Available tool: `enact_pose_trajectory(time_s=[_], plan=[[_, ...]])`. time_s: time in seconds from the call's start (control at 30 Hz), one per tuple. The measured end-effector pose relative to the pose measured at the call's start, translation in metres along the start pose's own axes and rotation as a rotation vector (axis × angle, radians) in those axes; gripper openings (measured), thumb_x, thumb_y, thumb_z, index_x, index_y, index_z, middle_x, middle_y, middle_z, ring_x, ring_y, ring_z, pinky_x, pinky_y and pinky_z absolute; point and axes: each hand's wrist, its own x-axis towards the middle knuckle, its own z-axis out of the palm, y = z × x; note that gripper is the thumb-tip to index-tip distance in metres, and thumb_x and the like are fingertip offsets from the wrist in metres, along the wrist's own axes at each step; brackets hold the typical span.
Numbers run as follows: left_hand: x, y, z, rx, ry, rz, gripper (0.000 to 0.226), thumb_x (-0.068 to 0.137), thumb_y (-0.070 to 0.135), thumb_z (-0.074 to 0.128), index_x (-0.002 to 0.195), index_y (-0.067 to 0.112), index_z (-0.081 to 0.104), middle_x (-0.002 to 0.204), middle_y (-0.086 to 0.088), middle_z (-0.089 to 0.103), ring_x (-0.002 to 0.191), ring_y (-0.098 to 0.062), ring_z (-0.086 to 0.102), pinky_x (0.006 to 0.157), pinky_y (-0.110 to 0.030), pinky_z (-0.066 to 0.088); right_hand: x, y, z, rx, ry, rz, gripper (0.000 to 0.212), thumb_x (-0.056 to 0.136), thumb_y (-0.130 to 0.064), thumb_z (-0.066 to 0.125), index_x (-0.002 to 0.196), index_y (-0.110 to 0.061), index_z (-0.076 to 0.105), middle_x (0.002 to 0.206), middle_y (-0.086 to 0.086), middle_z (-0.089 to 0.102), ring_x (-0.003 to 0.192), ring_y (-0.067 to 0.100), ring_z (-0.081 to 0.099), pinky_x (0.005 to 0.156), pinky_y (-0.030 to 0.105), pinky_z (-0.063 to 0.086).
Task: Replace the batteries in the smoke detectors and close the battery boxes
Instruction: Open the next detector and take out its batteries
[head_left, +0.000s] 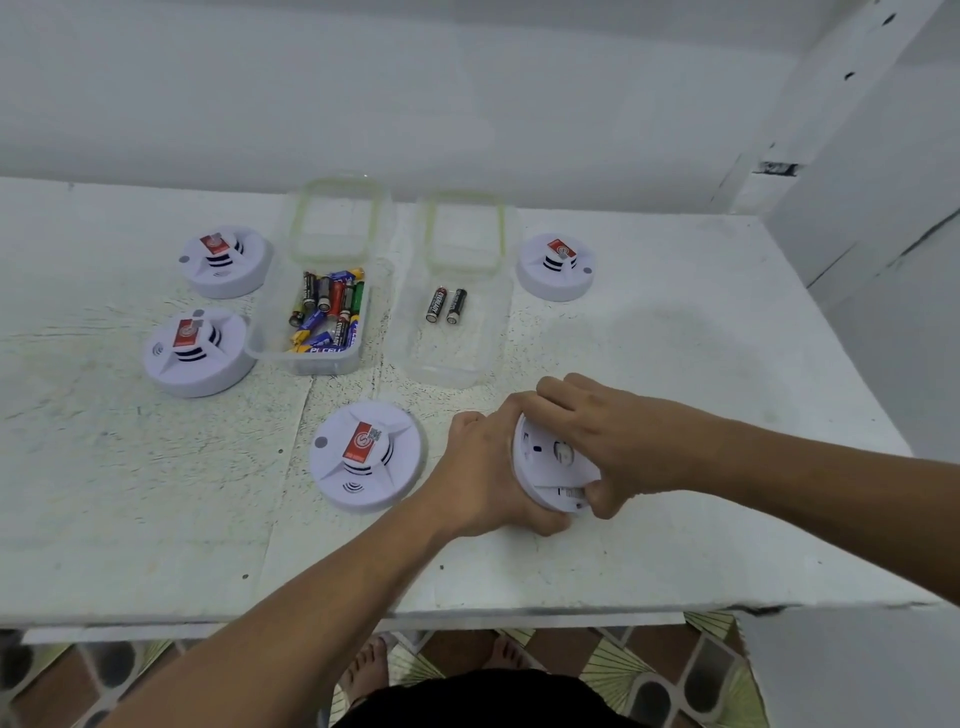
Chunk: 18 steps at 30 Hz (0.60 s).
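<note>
I hold a white smoke detector (551, 462) tilted on its edge near the table's front, its back side facing me. My left hand (480, 475) grips its left rim and underside. My right hand (597, 436) wraps over the top, with the thumb pressed at the battery slot on the lower right. Several other detectors with red labels lie face up: one (366, 457) just left of my hands, two at the left (197, 353) (226, 261), one at the far right (556, 266).
A clear box (270, 349) holds several mixed batteries (330, 312). Beside it a second clear box (452, 371) holds two black batteries (445, 305). Two green-rimmed lids (335, 221) (464, 231) lie behind the boxes. White wall behind; the table's front edge (467, 613) runs below my forearms.
</note>
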Motion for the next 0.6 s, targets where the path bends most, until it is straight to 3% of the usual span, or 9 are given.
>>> enact_pose_trajectory(time_s=[0.13,0.23,0.37,0.5,0.6], plan=[[0.0000,0.0011,-0.0013,-0.005,-0.002,0.009,0.070,0.049,0.050,0.075,0.103,0.039,0.034,0.100,0.021,0.050,0.089,0.001,0.051,0.094,-0.027,0.030,-0.0005,-0.0007,-0.0005,-0.035,-0.001,-0.025,0.082,0.062,-0.032,0.075,0.129,-0.019,0.029,0.117,-0.002,0.036,0.088,0.015,0.029,0.063,0.021,0.022],[0.0009,0.0006,-0.0016,-0.003,-0.006,0.009,0.072,0.047,0.050,0.076,0.107,0.035,0.039,0.100,0.026,0.044,0.090,0.002,0.049,0.094,-0.026,0.029,-0.0004,-0.0007,-0.0007,-0.041,0.008,-0.066,0.082,0.058,-0.029,0.078,0.124,-0.019,0.030,0.119,0.000,0.039,0.086,0.014,0.027,0.062,0.011,0.021],[0.0002,0.0005,-0.0021,-0.007,-0.021,0.012,0.076,0.048,0.049,0.077,0.114,0.033,0.042,0.104,0.023,0.043,0.093,0.000,0.048,0.095,-0.026,0.028,-0.0015,-0.0007,-0.0004,-0.101,0.040,-0.088,0.088,0.047,-0.031,0.083,0.115,-0.019,0.029,0.114,0.003,0.046,0.083,0.014,0.029,0.060,0.021,0.016],[0.0002,0.0024,-0.0035,0.007,-0.031,0.021,0.075,0.050,0.048,0.077,0.114,0.034,0.041,0.105,0.021,0.042,0.090,0.002,0.045,0.094,-0.025,0.026,-0.0008,-0.0022,-0.0008,-0.090,0.020,-0.049,0.080,0.064,-0.029,0.077,0.129,-0.016,0.033,0.123,0.001,0.036,0.090,0.014,0.025,0.071,0.020,0.016],[-0.0026,0.0005,-0.0013,-0.014,-0.015,0.010,0.076,0.051,0.046,0.080,0.111,0.038,0.034,0.102,0.029,0.041,0.095,0.012,0.043,0.093,-0.023,0.024,-0.0032,-0.0014,-0.0021,0.000,-0.007,0.004,0.082,0.068,-0.026,0.076,0.134,-0.020,0.029,0.120,-0.004,0.035,0.094,0.013,0.030,0.071,0.023,0.028]])
